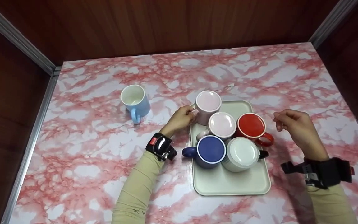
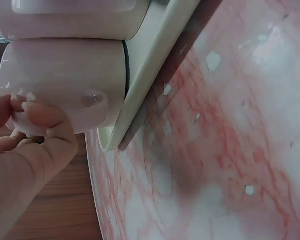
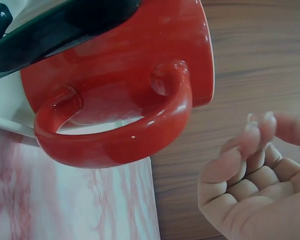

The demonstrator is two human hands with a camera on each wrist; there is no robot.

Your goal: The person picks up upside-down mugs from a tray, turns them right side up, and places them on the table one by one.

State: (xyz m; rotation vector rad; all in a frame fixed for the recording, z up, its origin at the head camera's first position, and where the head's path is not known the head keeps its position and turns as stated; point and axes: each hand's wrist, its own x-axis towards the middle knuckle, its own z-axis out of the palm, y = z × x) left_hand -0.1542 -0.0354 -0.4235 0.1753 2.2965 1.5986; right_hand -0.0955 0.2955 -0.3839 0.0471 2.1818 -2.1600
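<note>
My left hand pinches the handle of a pale pink mug at the back left of a cream tray. In the left wrist view, fingertips and thumb meet on that handle of the pink mug. Beside it stand a second pale pink mug, a red mug, a dark blue mug and a white mug with a dark handle. All five look bottom up. Holding nothing, my right hand hovers right of the red mug, its fingers loosely curled; the right wrist view shows the red handle apart from it.
A light blue mug stands mouth up on the table, left of the tray, with its handle towards me. The tabletop has a red and white marbled pattern. Dark wood panels enclose it at the back and sides.
</note>
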